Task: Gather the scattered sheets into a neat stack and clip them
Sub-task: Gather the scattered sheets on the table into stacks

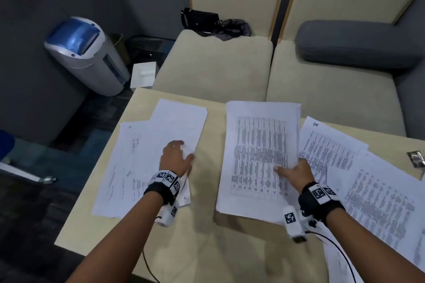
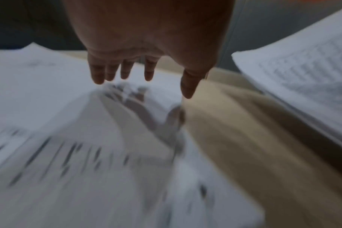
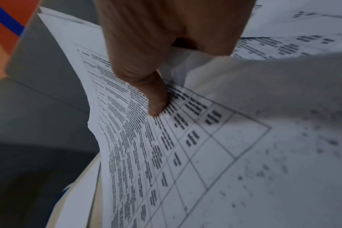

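The sheets [image 1: 259, 156] are thin matt white paper, printed in black, bending where held; the table [image 1: 207, 248] has a smooth, pale, matt top; the sofa [image 1: 216, 69] wears beige woven cloth; the bin [image 1: 85, 53] is grey plastic with a glossy blue lid.

two hands [image 1: 177, 156], one gathered stack of sheets [image 1: 259, 156], two sofa seats [image 1: 213, 69], one bag [image 1: 200, 18]

R hand [image 3: 166, 46] grip on printed sheet stack [image 3: 185, 146], thumb [image 3: 154, 95] atop table grid.
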A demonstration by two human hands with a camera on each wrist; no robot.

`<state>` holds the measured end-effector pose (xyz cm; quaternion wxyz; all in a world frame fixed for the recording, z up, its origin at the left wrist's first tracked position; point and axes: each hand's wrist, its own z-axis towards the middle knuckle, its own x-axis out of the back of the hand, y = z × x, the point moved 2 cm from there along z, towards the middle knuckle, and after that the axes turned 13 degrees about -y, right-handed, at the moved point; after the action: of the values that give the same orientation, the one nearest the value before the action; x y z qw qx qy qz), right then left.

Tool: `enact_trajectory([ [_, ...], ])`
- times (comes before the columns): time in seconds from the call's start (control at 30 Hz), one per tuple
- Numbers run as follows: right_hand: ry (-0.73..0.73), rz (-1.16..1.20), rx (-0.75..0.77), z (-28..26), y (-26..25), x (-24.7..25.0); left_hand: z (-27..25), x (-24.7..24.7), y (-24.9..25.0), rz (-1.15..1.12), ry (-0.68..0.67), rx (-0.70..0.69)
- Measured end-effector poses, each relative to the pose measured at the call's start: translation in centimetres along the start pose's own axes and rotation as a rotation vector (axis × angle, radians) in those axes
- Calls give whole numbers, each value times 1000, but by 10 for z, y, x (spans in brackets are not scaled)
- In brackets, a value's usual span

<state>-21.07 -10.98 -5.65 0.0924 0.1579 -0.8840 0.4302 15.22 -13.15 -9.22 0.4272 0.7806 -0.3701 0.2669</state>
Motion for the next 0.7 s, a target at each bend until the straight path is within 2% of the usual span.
enact_trajectory([
  [0.07, -1, -6, -54, -2, 14, 4, 6, -13, -24, 213, -68, 109],
  [0.13, -2, -15, -105, -7, 23, 3, 3, -28, -33, 331, -120, 160],
  [0.33, -58, -126, -202, -11, 46, -9, 1, -36, -19, 452, -55, 170],
  [0.5, -90, -123, -268, -4, 71, -14, 4, -36, -8, 602, -101, 133],
  [0.6, -88, -125, -278, -15, 61, -15, 4, -43, -6, 611, -145, 196],
  [0.7, -80, -110, -289, -19, 56, -13, 8, -50, -8, 697, -197, 185],
])
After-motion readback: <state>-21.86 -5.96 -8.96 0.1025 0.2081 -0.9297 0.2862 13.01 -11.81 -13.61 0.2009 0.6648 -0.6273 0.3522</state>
